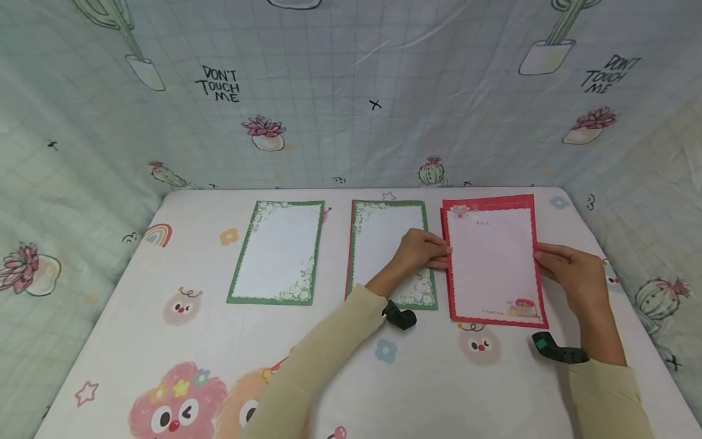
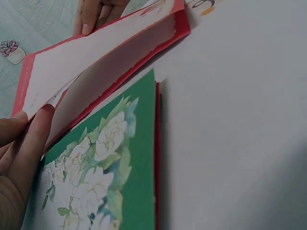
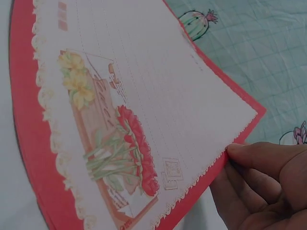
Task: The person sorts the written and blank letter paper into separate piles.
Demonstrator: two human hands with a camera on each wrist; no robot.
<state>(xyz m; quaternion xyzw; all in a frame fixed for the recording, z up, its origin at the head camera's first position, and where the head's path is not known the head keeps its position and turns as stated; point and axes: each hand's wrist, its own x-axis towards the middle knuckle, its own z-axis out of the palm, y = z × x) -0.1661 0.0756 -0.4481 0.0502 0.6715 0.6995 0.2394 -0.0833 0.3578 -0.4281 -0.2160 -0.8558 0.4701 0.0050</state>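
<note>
A red-bordered sheet of letter paper [image 1: 492, 262], with flowers printed in its corners, is held between both hands at the right of the table. My left hand [image 1: 419, 249] pinches its left edge, thumb on top, as the left wrist view shows. The right hand [image 1: 570, 271] pinches the opposite edge between thumb and fingers [image 3: 254, 163]. The sheet bows upward above another red-bordered sheet [image 2: 139, 60] lying under it. Below my left wrist lies a green-bordered sheet [image 1: 378, 238] with white flowers, a red edge showing beneath it.
Another green-bordered sheet [image 1: 280, 250] lies farther left on the white, cartoon-printed table [image 1: 181, 256]. A patterned cloth [image 1: 340, 122] hangs behind the table and along both sides. Black wrist straps [image 1: 400, 316] sit on the sleeves.
</note>
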